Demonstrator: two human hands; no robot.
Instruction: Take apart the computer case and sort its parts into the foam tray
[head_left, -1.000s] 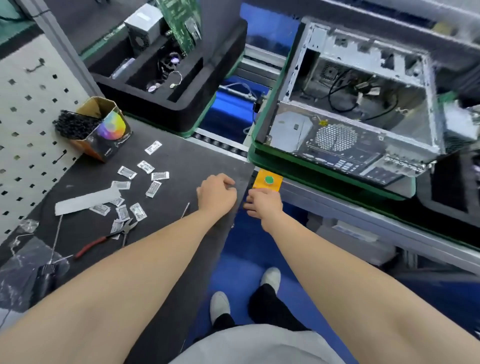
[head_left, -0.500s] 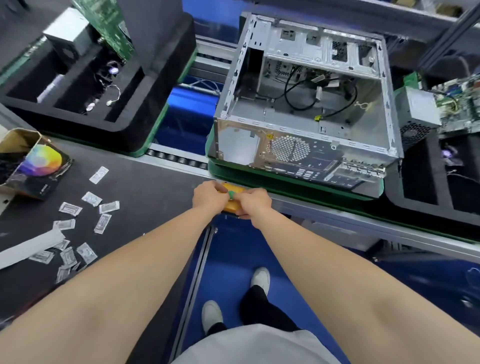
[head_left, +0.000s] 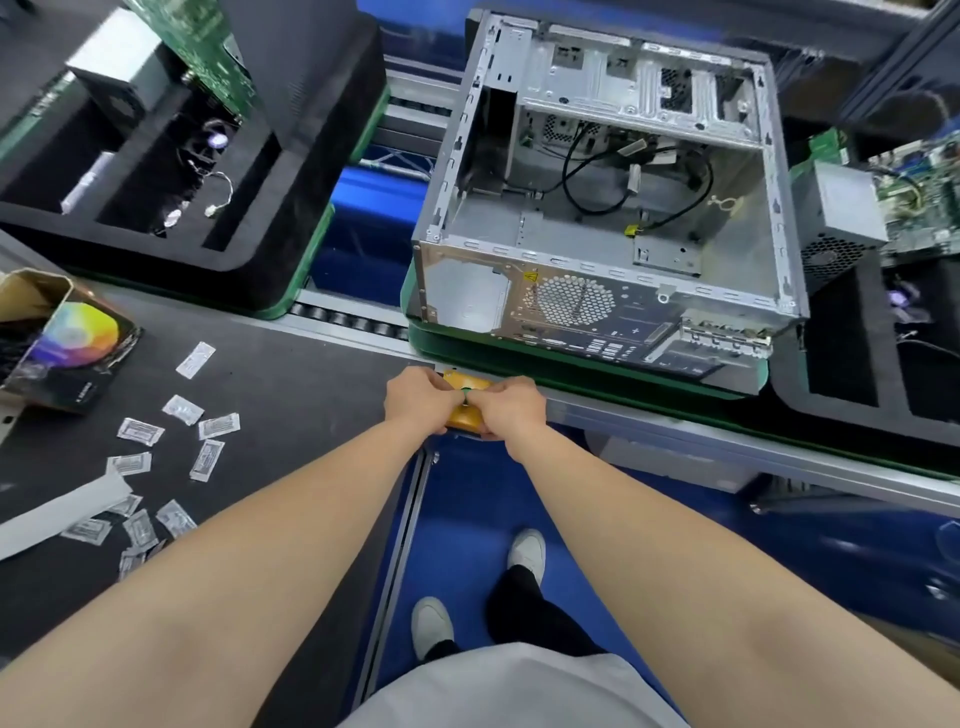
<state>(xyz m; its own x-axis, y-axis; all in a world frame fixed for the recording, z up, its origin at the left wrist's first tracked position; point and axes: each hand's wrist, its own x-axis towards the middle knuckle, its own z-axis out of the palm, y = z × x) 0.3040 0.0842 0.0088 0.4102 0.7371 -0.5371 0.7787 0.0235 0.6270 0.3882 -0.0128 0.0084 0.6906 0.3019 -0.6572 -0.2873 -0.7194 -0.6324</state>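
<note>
The computer case (head_left: 597, 249) sat open on a green pallet (head_left: 571, 366), beside a foam tray (head_left: 296, 171). The left hand (head_left: 422, 400) and right hand (head_left: 511, 409) gripped a yellow button box (head_left: 466, 417), fingers curled.

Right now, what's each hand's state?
Left hand: fingers curled round the yellow button box.
Right hand: fingers curled round the same yellow button box.

Dark bench mat (head_left: 301, 395), left: open cardboard box (head_left: 62, 348), scattered clear sachets (head_left: 205, 457), one white strip (head_left: 62, 512). Yellow button box (head_left: 467, 384) at front edge. Roller conveyor (head_left: 343, 318) behind: green pallet (head_left: 307, 260) under foam tray (head_left: 244, 247), another pallet (head_left: 571, 359) under computer case (head_left: 467, 291). Blue floor (head_left: 483, 499) below.
</note>
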